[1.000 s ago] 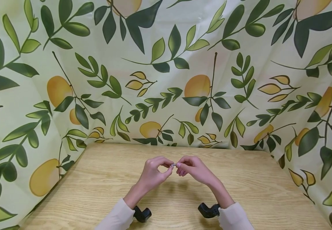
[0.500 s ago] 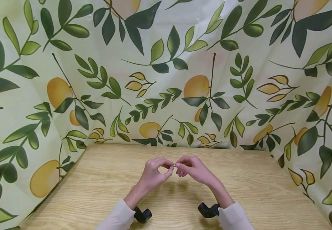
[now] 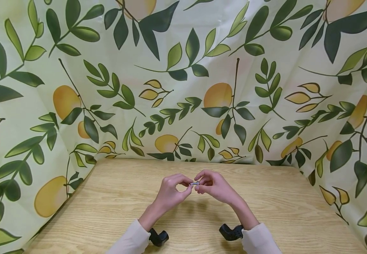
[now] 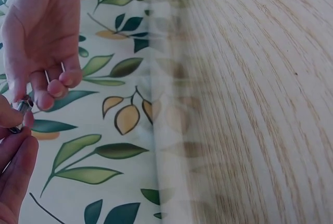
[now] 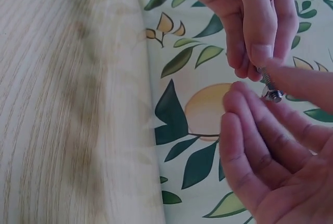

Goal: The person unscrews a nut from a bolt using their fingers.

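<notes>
A small silver bolt lies nearly level between both hands above the table, its thread showing in the right wrist view. My left hand pinches one end of it between thumb and fingertips. On the other end sits a hex nut, close to the bolt's tip. Around that nut my right hand holds its thumb and index finger spread apart, above and below it in the head view. The remaining right fingers are loosely bent. The bolt's far end is hidden by the left fingertips.
A light wood-grain table extends under both hands. Behind it and along its sides hangs a cloth printed with leaves and fruit. Black wrist-worn devices jut inward below both hands, beside the pale sleeves.
My right thumb and index finger have parted from their pinch on the bolt's end, so the nut and more of the bolt now show. The left hand stays in place.
</notes>
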`<state>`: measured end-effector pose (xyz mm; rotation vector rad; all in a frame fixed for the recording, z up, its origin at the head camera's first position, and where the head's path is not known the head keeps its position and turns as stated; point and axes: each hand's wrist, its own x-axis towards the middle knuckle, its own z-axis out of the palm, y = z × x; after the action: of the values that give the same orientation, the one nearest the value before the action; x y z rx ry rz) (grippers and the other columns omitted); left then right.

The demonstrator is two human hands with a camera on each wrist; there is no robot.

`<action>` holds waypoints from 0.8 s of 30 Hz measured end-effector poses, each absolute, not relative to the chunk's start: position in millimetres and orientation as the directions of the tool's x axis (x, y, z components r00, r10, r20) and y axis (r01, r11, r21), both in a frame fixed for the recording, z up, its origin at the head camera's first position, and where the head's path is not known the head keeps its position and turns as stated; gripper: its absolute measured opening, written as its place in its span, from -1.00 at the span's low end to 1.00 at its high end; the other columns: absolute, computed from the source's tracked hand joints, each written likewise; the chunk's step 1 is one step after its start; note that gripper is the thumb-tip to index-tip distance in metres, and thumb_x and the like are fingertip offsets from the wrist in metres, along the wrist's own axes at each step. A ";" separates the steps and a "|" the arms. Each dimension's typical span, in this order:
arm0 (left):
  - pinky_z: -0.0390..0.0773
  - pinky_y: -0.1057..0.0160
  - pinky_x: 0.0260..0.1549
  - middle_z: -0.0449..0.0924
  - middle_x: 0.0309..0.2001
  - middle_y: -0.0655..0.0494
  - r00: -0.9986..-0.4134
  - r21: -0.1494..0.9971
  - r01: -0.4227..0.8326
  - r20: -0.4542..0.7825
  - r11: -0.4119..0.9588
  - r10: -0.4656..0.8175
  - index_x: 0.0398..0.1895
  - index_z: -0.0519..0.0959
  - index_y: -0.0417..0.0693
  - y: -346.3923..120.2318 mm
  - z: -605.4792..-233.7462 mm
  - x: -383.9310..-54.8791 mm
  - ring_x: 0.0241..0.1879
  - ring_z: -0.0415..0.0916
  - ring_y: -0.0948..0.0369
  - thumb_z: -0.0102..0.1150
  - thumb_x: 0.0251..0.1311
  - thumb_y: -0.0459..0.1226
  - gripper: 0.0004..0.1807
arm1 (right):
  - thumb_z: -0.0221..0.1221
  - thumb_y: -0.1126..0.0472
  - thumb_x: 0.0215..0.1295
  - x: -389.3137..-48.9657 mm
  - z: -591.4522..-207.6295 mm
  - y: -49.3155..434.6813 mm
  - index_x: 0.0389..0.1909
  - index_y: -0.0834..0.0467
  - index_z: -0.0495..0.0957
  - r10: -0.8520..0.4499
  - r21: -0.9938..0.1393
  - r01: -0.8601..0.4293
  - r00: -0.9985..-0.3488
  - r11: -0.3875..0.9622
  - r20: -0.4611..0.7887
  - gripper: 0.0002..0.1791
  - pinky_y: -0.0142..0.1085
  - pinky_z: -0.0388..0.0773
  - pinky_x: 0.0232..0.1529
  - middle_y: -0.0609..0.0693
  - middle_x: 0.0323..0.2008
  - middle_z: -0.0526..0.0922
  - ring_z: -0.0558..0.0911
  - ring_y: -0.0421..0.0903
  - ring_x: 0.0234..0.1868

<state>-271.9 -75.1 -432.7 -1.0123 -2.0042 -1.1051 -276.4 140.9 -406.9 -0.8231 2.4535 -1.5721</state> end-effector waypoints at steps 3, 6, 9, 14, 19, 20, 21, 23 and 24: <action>0.74 0.44 -0.30 0.79 -0.38 0.10 -0.495 0.381 0.853 0.809 0.357 0.317 -0.35 0.75 -0.10 -75.2 -432.9 -272.6 -0.40 0.75 0.26 0.45 0.03 -0.49 -0.84 | 0.22 0.18 0.48 -278.0 -407.4 141.7 -0.02 0.37 0.57 -0.514 -0.874 -0.368 -0.841 0.318 0.168 -0.70 -0.18 0.79 -0.20 0.24 -0.31 0.75 0.76 0.19 -0.28; 0.73 0.46 -0.29 0.80 -0.38 0.10 -0.493 0.376 0.852 0.811 0.365 0.316 -0.35 0.75 -0.10 -75.3 -432.8 -272.6 -0.39 0.75 0.26 0.45 0.03 -0.48 -0.85 | 0.12 0.14 0.56 -279.5 -408.4 142.7 -0.08 0.38 0.59 -0.538 -0.881 -0.355 -0.831 0.313 0.144 -0.68 -0.22 0.79 -0.20 0.22 -0.31 0.75 0.76 0.09 -0.29; 0.72 0.49 -0.28 0.80 -0.37 0.10 -0.491 0.370 0.851 0.812 0.372 0.315 -0.34 0.75 -0.10 -75.6 -432.9 -272.7 -0.39 0.74 0.27 0.46 0.04 -0.47 -0.85 | 0.09 0.15 0.57 -280.2 -409.0 143.2 -0.10 0.36 0.59 -0.552 -0.886 -0.352 -0.823 0.303 0.138 -0.69 -0.26 0.78 -0.19 0.22 -0.30 0.74 0.76 0.03 -0.29; 0.71 0.49 -0.27 0.80 -0.37 0.11 -0.495 0.373 0.848 0.811 0.377 0.312 -0.34 0.75 -0.10 -75.7 -433.0 -272.7 -0.38 0.74 0.29 0.47 0.04 -0.46 -0.86 | 0.15 0.21 0.52 -279.5 -409.1 143.1 -0.07 0.37 0.55 -0.543 -0.883 -0.365 -0.824 0.293 0.160 -0.75 -0.23 0.78 -0.19 0.22 -0.28 0.74 0.75 0.14 -0.25; 0.71 0.49 -0.28 0.80 -0.37 0.11 -0.498 0.376 0.846 0.810 0.378 0.309 -0.34 0.75 -0.09 -75.8 -431.9 -271.7 -0.39 0.74 0.29 0.46 0.04 -0.46 -0.85 | 0.21 0.20 0.48 -279.2 -408.8 142.8 -0.04 0.36 0.54 -0.526 -0.882 -0.359 -0.836 0.306 0.158 -0.74 -0.24 0.79 -0.18 0.21 -0.27 0.76 0.76 0.11 -0.26; 0.71 0.49 -0.28 0.79 -0.37 0.11 -0.497 0.374 0.846 0.811 0.379 0.309 -0.34 0.75 -0.09 -75.9 -431.6 -271.4 -0.39 0.74 0.28 0.46 0.04 -0.46 -0.85 | 0.21 0.19 0.48 -279.1 -408.6 142.7 -0.05 0.36 0.55 -0.526 -0.881 -0.358 -0.836 0.310 0.155 -0.73 -0.24 0.79 -0.19 0.21 -0.28 0.76 0.76 0.12 -0.27; 0.71 0.49 -0.28 0.80 -0.37 0.11 -0.497 0.373 0.846 0.811 0.381 0.309 -0.34 0.75 -0.09 -76.0 -431.4 -271.2 -0.39 0.74 0.28 0.46 0.04 -0.46 -0.85 | 0.21 0.18 0.49 -279.1 -408.5 142.7 -0.05 0.36 0.55 -0.526 -0.880 -0.357 -0.836 0.312 0.153 -0.72 -0.20 0.80 -0.18 0.21 -0.28 0.76 0.76 0.15 -0.26; 0.72 0.49 -0.28 0.80 -0.38 0.10 -0.496 0.371 0.845 0.812 0.385 0.306 -0.34 0.75 -0.09 -76.4 -430.9 -270.8 -0.39 0.74 0.28 0.46 0.04 -0.47 -0.85 | 0.19 0.16 0.51 -279.0 -408.0 142.8 -0.06 0.35 0.56 -0.533 -0.880 -0.358 -0.833 0.312 0.149 -0.72 -0.18 0.80 -0.18 0.22 -0.29 0.75 0.76 0.21 -0.26; 0.72 0.48 -0.29 0.80 -0.38 0.10 -0.497 0.372 0.844 0.813 0.386 0.304 -0.34 0.75 -0.10 -76.6 -430.8 -270.7 -0.39 0.74 0.27 0.46 0.04 -0.47 -0.85 | 0.17 0.15 0.52 -279.0 -407.7 142.8 -0.07 0.35 0.57 -0.538 -0.880 -0.358 -0.830 0.311 0.148 -0.72 -0.16 0.80 -0.18 0.22 -0.29 0.75 0.75 0.24 -0.25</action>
<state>-270.7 -76.6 -430.8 -0.9826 -1.9952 -1.0633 -279.0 142.8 -407.7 -0.8284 2.3981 -1.5393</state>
